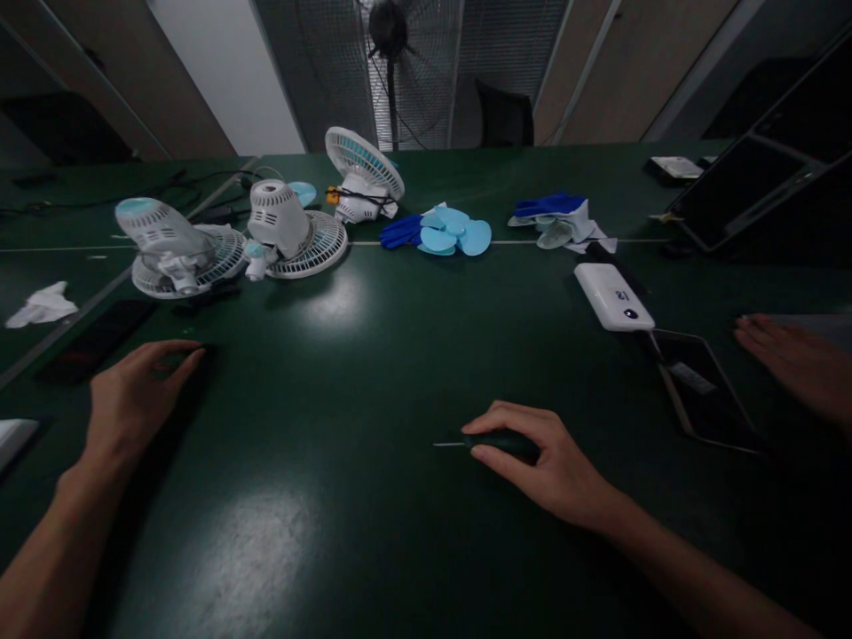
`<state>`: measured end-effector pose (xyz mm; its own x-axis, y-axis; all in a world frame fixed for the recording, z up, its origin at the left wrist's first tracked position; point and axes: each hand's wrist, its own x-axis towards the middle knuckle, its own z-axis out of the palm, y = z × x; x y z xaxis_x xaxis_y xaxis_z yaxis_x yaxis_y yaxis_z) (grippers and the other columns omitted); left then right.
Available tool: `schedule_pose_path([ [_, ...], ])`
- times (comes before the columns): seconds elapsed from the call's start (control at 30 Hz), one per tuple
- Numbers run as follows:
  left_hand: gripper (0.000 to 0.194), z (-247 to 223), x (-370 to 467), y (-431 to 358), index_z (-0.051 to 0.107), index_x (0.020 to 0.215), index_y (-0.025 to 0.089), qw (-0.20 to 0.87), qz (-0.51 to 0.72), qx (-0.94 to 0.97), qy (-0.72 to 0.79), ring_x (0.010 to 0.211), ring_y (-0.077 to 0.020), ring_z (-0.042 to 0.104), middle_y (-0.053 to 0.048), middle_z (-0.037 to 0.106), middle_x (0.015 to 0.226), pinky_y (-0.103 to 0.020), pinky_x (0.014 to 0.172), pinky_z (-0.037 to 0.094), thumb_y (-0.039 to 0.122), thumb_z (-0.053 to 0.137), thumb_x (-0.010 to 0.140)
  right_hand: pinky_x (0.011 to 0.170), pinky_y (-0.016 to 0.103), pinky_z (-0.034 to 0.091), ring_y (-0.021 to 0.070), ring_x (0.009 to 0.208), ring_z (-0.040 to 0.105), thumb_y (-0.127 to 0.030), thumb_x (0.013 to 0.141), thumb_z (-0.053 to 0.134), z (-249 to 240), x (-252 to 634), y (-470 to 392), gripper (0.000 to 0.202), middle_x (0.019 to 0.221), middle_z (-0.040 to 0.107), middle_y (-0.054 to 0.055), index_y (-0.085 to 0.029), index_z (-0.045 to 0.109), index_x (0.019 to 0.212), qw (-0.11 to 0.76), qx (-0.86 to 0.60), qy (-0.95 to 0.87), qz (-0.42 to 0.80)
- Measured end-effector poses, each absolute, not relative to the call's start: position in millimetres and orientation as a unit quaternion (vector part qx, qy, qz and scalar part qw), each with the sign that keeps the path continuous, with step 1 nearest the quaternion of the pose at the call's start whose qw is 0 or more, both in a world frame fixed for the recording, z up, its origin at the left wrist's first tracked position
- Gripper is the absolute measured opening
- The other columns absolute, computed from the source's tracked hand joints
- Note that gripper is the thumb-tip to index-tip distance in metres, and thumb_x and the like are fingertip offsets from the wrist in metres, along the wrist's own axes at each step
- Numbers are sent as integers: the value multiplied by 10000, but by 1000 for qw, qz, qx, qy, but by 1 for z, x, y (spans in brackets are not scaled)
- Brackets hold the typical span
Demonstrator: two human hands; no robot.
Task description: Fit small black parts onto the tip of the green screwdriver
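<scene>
My right hand (542,457) is closed around the dark handle of a screwdriver (502,441), held low over the green table with its thin metal shaft pointing left. Further left, my left hand (143,382) has its thumb and index finger pinched together at the table surface. Whatever lies between those fingertips is too small and dark to make out. Beyond the left hand, a white fan part with a round grille (177,253) lies face down, with a second one (283,231) beside it.
A third small fan (363,177) stands tilted at the back, near light-blue fan blades (456,231) and blue-and-white gloves (556,217). On the right lie a white power bank (613,297) and a phone (706,386). Another person's hand (799,364) rests at the right edge.
</scene>
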<state>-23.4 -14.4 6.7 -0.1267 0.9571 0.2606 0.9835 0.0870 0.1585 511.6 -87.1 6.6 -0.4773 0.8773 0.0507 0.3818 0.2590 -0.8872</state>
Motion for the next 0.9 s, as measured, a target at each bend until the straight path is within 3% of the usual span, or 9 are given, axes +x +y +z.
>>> schedule_pose_path([
  [0.27,459,5,-26,-14,690,1233,186,72,-162,-670,-721,957,-213,682,-52,691,1225,-278,830,503,528,535,967,833,339,562,197,958,705,-250,993,674,7,511,-87,202,1054,733,31,-253,713,1191,284,-423,-741,437],
  [0.47,495,4,-32,-13,706,1217,178,-25,-222,-623,-749,1106,-255,666,-44,702,1264,-345,987,500,550,610,905,822,342,567,201,944,710,-258,989,674,7,510,-86,197,1043,737,39,-242,719,1181,287,-420,-744,433],
  [0.67,597,16,-31,-10,719,1232,159,-167,-244,-506,-810,1104,-299,667,-79,740,1215,-337,886,509,587,714,816,834,345,564,200,951,712,-249,990,678,7,510,-87,194,1049,737,36,-248,714,1181,289,-419,-748,426],
  [0.8,591,20,-25,-12,720,1220,148,-184,-257,-490,-812,1077,-303,672,-85,746,1213,-347,847,522,566,725,803,855,357,567,210,967,713,-255,987,682,6,510,-86,196,1060,741,46,-245,720,1179,286,-422,-748,426],
  [0.9,577,16,-24,-14,720,1211,145,-168,-257,-507,-805,1089,-304,680,-94,742,1218,-377,915,528,562,714,813,846,350,570,211,966,715,-261,988,682,6,510,-86,195,1060,742,49,-244,721,1178,287,-421,-747,428],
])
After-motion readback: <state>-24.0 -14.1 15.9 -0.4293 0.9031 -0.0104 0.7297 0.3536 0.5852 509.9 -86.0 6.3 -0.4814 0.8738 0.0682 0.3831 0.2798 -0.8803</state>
